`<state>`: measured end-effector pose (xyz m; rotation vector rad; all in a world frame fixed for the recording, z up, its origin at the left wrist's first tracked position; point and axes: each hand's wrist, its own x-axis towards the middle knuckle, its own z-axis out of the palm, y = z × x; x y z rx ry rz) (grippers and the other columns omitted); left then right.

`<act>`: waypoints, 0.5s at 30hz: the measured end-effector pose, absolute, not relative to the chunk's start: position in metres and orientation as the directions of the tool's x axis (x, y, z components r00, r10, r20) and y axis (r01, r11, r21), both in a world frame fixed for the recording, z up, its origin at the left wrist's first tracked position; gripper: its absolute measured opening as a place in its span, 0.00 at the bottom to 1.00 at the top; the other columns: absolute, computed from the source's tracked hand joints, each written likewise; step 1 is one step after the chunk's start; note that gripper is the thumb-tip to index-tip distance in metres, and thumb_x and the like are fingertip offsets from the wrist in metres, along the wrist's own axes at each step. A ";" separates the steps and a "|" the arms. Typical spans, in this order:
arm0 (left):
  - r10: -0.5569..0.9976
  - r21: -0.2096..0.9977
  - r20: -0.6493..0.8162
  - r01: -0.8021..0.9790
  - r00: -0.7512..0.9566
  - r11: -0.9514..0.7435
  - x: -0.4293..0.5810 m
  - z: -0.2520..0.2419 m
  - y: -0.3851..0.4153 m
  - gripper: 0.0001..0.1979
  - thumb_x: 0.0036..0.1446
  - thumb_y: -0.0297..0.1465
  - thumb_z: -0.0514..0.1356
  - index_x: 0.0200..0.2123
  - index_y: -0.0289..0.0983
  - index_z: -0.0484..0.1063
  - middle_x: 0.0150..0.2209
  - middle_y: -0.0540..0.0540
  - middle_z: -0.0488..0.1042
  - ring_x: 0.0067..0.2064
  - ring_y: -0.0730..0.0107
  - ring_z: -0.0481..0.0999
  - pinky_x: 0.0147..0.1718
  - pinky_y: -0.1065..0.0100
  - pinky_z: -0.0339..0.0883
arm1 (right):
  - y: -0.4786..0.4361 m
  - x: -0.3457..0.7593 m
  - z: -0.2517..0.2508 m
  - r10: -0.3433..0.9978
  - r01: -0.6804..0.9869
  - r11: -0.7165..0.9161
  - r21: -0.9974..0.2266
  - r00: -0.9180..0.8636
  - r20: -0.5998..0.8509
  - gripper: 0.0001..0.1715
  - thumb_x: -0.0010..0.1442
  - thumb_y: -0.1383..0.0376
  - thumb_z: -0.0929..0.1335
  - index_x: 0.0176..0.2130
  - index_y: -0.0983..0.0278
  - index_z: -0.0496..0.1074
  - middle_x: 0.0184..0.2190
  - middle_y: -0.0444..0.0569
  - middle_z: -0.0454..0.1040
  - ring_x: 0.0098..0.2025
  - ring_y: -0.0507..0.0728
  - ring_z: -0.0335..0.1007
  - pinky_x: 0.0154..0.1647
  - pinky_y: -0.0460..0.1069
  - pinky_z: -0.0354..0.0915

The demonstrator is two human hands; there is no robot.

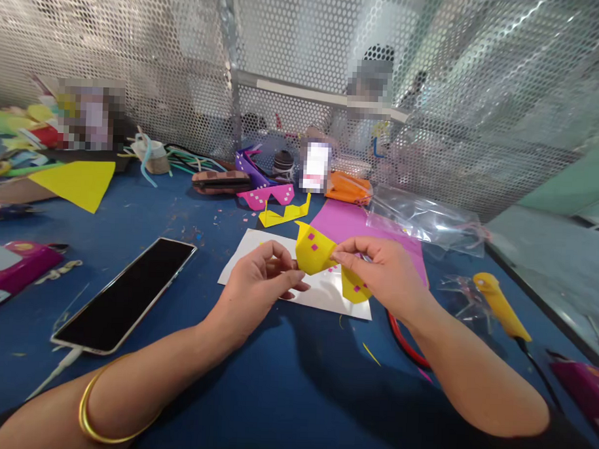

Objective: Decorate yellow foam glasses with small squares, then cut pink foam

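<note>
A yellow paper cutout with pink squares, shaped like a pair of glasses, is held up over a white sheet. My right hand pinches it near its middle between thumb and fingers, hiding part of it. At its lower left edge, my left hand has thumb and fingertips closed on the yellow paper. Just beyond lie a plain yellow glasses-shaped cutout and pink paper glasses with pale squares. Under my right hand, a red ring-shaped edge partly shows.
A charging phone lies left of my arms. Purple paper, an orange item and clear plastic bags sit behind my hands. At right is a yellow corded tool. Perforated metal mesh closes off the back.
</note>
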<state>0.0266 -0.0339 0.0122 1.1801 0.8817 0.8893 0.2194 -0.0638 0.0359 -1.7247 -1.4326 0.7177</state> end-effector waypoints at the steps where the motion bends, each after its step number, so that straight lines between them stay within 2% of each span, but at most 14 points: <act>1: 0.904 0.985 -0.106 -0.080 0.415 0.152 0.027 0.012 -0.034 0.08 0.50 0.30 0.67 0.29 0.38 0.70 0.25 0.54 0.77 0.32 0.69 0.81 0.29 0.73 0.68 | -0.064 0.219 0.036 0.976 0.545 -0.078 -0.835 0.211 0.047 0.14 0.53 0.55 0.69 0.31 0.63 0.77 0.22 0.44 0.72 0.21 0.49 0.60 0.21 0.46 0.59; 5: 0.886 0.988 -0.150 0.034 0.440 0.150 0.027 0.011 -0.035 0.03 0.50 0.30 0.67 0.30 0.37 0.80 0.28 0.48 0.81 0.33 0.70 0.79 0.33 0.72 0.70 | -0.063 0.218 0.032 0.980 0.554 -0.059 -0.831 0.192 0.059 0.14 0.54 0.55 0.69 0.31 0.63 0.78 0.24 0.46 0.75 0.22 0.51 0.64 0.22 0.47 0.60; 8: 0.905 0.986 -0.166 0.037 0.392 0.165 0.028 0.010 -0.033 0.04 0.50 0.29 0.66 0.30 0.38 0.82 0.28 0.48 0.82 0.32 0.70 0.79 0.33 0.72 0.70 | -0.062 0.217 0.030 0.975 0.561 0.042 -0.827 0.156 0.156 0.11 0.56 0.57 0.69 0.31 0.61 0.78 0.36 0.48 0.79 0.36 0.56 0.73 0.37 0.52 0.67; 11: 0.908 0.981 -0.182 -0.001 0.378 0.197 0.029 0.009 -0.032 0.04 0.50 0.30 0.67 0.30 0.38 0.82 0.30 0.47 0.82 0.33 0.69 0.80 0.32 0.72 0.70 | -0.065 0.214 0.031 0.939 0.585 0.185 -0.790 0.131 0.318 0.09 0.58 0.61 0.69 0.31 0.61 0.78 0.43 0.49 0.78 0.47 0.59 0.73 0.50 0.55 0.66; 15: 0.904 0.974 -0.196 -0.034 0.380 0.225 0.028 0.009 -0.033 0.05 0.49 0.31 0.68 0.31 0.37 0.82 0.32 0.45 0.82 0.34 0.68 0.80 0.32 0.71 0.70 | -0.072 0.205 0.034 0.940 0.565 0.233 -0.791 0.078 0.332 0.08 0.59 0.63 0.68 0.32 0.61 0.79 0.41 0.49 0.77 0.45 0.58 0.73 0.49 0.55 0.67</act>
